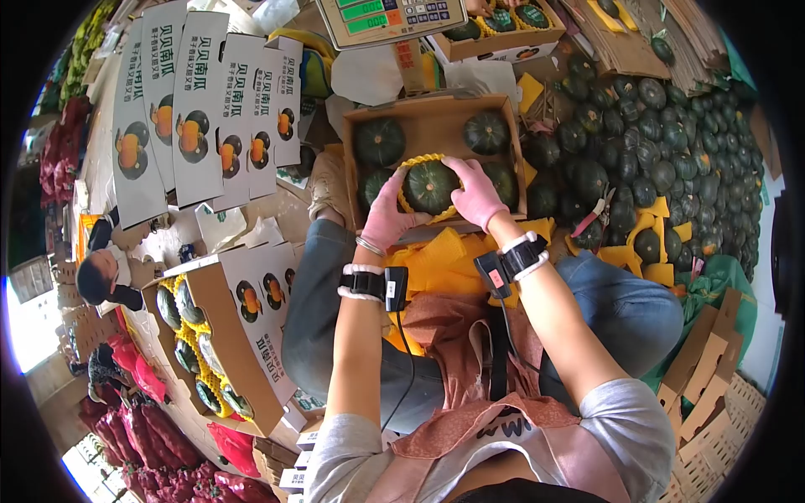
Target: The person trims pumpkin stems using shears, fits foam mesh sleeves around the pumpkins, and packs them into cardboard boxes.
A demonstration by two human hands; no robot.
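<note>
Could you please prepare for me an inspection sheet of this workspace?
Surface: open carton before the person, with dark green kabocha squashes inside.
Job's things: one held squash, ringed by a yellow foam net.
Clutter: loose squash pile at right, with a red-handled tool on it.
Hands: left hand and right hand, pink-gloved, grip the held squash from both sides.
Cables: black cable from the left wrist device; another from the right.
Surroundings: digital scale, printed cartons, another person at left.

The floor (289, 211) shows pale toward 9 o'clock. Pumpkins (650, 134) lie heaped across it around 2 o'clock. A filled carton (264, 339) stands at 8, with red sacks (155, 432) farther out. What bears the open box (432, 126) at 12 is hidden.
</note>
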